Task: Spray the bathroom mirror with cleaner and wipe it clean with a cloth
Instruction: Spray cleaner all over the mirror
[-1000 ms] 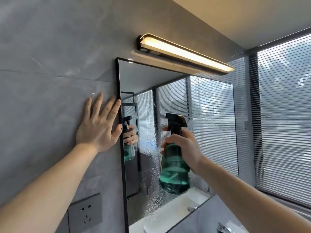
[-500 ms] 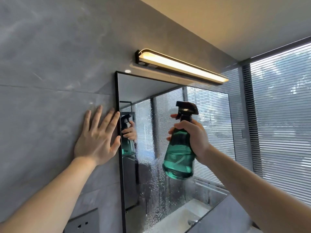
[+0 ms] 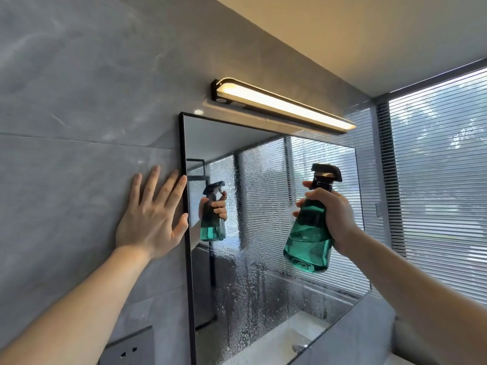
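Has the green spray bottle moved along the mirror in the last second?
Yes. The spray bottle moved right and up along the mirror, away from its black left frame edge, toward the window.

1. Your right hand [image 3: 333,216] grips the teal spray bottle [image 3: 309,241] by its neck, before the mirror [image 3: 263,206].
2. Your left hand [image 3: 151,219] lies flat on the grey wall [image 3: 79,114], fingertips at the mirror's left edge.
3. Droplets cover the glass's middle and lower parts.
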Tool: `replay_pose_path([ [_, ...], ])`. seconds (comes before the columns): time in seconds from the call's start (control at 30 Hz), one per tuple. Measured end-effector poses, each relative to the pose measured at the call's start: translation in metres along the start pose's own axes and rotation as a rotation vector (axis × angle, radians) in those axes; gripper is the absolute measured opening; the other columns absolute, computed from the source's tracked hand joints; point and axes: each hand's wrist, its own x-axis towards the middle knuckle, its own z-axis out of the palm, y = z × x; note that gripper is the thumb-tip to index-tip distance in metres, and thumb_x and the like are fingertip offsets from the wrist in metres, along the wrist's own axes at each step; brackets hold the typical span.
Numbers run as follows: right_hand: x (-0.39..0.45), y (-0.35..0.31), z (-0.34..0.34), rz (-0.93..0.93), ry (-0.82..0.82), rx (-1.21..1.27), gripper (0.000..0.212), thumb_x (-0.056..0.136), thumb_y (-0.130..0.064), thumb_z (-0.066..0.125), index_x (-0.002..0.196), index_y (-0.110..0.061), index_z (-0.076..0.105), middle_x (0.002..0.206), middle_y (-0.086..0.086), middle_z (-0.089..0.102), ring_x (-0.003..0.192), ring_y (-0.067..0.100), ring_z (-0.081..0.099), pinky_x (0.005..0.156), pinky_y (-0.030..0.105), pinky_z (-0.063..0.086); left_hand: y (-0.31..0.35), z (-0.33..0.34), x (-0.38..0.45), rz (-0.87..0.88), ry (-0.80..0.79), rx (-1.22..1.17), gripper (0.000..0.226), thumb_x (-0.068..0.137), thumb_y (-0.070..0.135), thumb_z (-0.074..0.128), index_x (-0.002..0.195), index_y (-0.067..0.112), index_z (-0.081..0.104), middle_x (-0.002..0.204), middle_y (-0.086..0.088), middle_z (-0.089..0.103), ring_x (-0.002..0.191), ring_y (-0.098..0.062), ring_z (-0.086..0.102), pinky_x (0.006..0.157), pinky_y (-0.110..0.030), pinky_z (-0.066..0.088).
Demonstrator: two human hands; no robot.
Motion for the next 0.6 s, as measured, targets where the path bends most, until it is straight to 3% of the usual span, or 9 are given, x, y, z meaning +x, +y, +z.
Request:
replay_pose_path([
  [0.13,0.008,-0.005,-0.003,-0.004,0.126,-0.015,0.025,0.091,-0.010,0.065,0.116,-0.007,0.070,0.084,0.016,0.076,0.074,0.034,0.075,0.072,0.041,0.059,0.000,-0.001,0.000,0.000,-0.001,0.004,0.082,0.096,0.052,0.038,0.167,0.012,0.027,0.171,-0.013,0.032,0.161,-0.044,0.016,0.128,-0.067,0.011],
  [0.3,0.014,-0.005,-0.004,-0.007,0.143,-0.096,0.013,0.091,-0.011,0.069,0.103,-0.006,0.066,0.085,0.017,0.075,0.071,0.033,0.074,0.069,0.042,0.060,0.001,-0.001,0.000,-0.003,-0.007,0.004,0.082,0.096,0.052,0.038,0.167,0.012,0.026,0.171,-0.012,0.031,0.161,-0.043,0.016,0.128,-0.066,0.010],
  [0.6,0.002,0.022,-0.011,0.035,0.073,-0.177,0.026,0.092,-0.009,0.070,0.118,-0.012,0.070,0.085,0.020,0.077,0.076,0.037,0.074,0.074,0.045,0.060,0.001,-0.002,-0.001,-0.004,0.000,0.012,0.082,0.096,0.052,0.038,0.166,0.011,0.027,0.171,-0.012,0.031,0.161,-0.044,0.016,0.128,-0.067,0.011],
])
